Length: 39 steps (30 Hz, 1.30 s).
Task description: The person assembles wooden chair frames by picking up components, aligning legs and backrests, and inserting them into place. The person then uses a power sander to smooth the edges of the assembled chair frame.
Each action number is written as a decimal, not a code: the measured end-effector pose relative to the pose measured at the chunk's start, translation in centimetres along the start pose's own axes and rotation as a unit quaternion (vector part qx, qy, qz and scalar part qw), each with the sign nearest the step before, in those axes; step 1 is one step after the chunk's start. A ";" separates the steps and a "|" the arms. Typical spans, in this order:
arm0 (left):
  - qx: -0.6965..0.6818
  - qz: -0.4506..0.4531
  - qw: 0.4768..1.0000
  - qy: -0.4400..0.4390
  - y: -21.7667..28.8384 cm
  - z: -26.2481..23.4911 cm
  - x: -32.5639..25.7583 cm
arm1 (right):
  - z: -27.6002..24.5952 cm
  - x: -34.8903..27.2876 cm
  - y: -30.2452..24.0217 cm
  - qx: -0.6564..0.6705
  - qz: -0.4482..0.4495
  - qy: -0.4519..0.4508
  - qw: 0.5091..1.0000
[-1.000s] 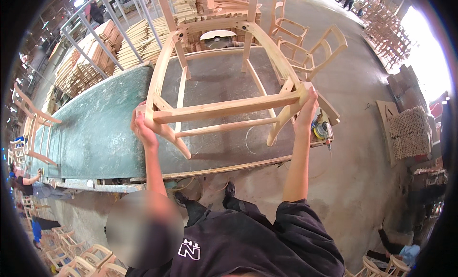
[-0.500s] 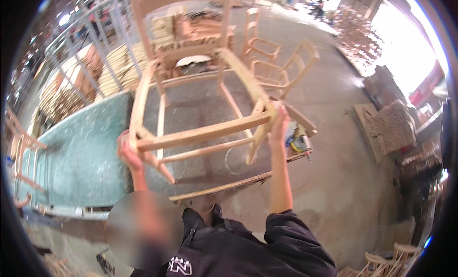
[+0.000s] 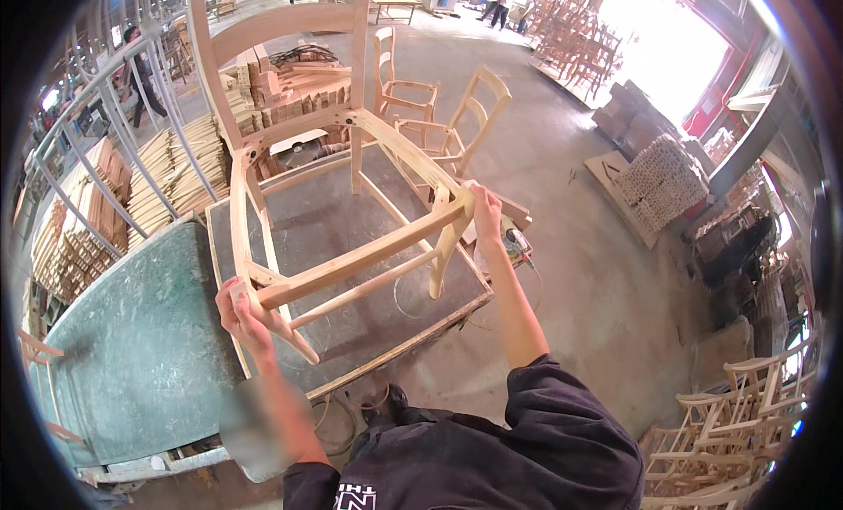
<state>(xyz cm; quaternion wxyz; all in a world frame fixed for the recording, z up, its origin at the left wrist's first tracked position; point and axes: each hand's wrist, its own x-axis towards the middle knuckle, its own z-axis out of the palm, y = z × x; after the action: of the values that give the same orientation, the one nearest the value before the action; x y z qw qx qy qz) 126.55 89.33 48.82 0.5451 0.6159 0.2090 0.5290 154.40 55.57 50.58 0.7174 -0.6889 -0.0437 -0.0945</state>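
A bare wooden chair frame, without a seat panel, stands upright in front of me over a low dark-topped table. Its tall backrest is at the far side and its front rail faces me. My left hand is wrapped round the front left corner of the seat frame. At the front right corner, my right hand grips the frame with its fingers closed. I cannot tell whether all the legs touch the tabletop.
A green-topped table adjoins on the left, below a grey metal railing and stacked wooden strips. Beyond are two wooden chairs. A power tool lies by the table's right side. Several chair frames stand lower right.
In the picture, the chair and both my hands have shifted left, and the room behind has shifted with them. Both hands keep their hold on the seat frame's front corners.
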 end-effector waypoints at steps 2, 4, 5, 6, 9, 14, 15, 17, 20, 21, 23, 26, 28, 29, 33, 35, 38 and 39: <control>-0.022 -0.033 0.999 -0.011 0.6 -0.5 0.3 | 0.5 0.3 -0.9 -0.028 -0.002 0.000 1.000; -0.020 -0.047 0.999 0.000 1.7 -0.4 0.3 | 0.3 0.0 -0.9 -0.003 -0.017 -0.017 1.000; -0.023 -0.052 0.998 0.004 2.3 0.3 0.5 | 0.0 0.1 -0.7 0.009 -0.028 -0.023 0.999; -0.034 -0.082 0.996 0.010 3.2 0.8 0.5 | 0.0 0.1 -0.5 0.042 -0.028 -0.031 0.998; -0.068 -0.054 0.996 0.032 3.1 1.3 0.7 | 1.0 -0.7 -0.4 0.037 -0.038 0.018 0.998; -0.060 -0.057 0.995 0.048 2.5 1.3 0.8 | 1.6 -1.0 -1.0 0.047 -0.029 0.017 0.998; -0.053 -0.052 0.996 0.047 2.2 1.3 0.8 | 1.6 -1.0 -1.2 0.045 -0.030 0.017 0.998; -0.048 -0.040 0.997 0.050 1.8 1.2 0.9 | 1.4 -0.5 -1.2 0.020 -0.036 0.010 0.999; -0.052 -0.017 0.995 0.078 1.3 1.5 0.5 | 0.9 0.3 -1.0 -0.014 -0.039 -0.008 0.999; -0.055 -0.007 0.994 0.090 1.2 1.7 0.4 | 0.9 0.3 -0.9 -0.005 -0.038 -0.014 0.999; -0.044 -0.005 0.994 0.098 1.2 1.8 0.3 | 0.6 0.0 -0.6 0.009 -0.031 -0.024 0.999; -0.020 0.008 0.994 0.107 0.5 1.8 0.3 | 1.0 0.1 -0.2 0.027 -0.048 -0.015 0.998; -0.019 0.017 0.994 0.105 -0.1 1.7 0.4 | 1.2 0.2 -0.2 0.026 -0.056 -0.007 0.998; -0.019 0.021 0.994 0.105 -0.1 1.7 0.3 | 1.1 0.4 -0.2 0.022 -0.055 -0.012 0.998; -0.006 0.024 0.994 0.111 -0.1 1.9 0.4 | 0.9 0.5 -0.6 0.029 -0.040 -0.027 0.998; -0.012 0.026 0.994 0.103 -0.1 1.7 0.5 | 1.1 0.1 -0.9 0.040 -0.036 -0.023 0.998; -0.010 0.021 0.994 0.108 -0.4 1.5 0.5 | 1.3 -0.1 -1.1 0.048 -0.042 -0.015 0.998; -0.006 0.025 0.994 0.105 -0.6 1.5 0.5 | 1.4 -0.1 -1.2 0.050 -0.044 -0.016 0.998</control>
<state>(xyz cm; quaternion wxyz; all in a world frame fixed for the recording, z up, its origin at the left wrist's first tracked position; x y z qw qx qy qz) 128.21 89.32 48.73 0.5104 0.5586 0.2461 0.6057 154.20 56.89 51.77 0.7456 -0.6506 -0.0899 -0.1129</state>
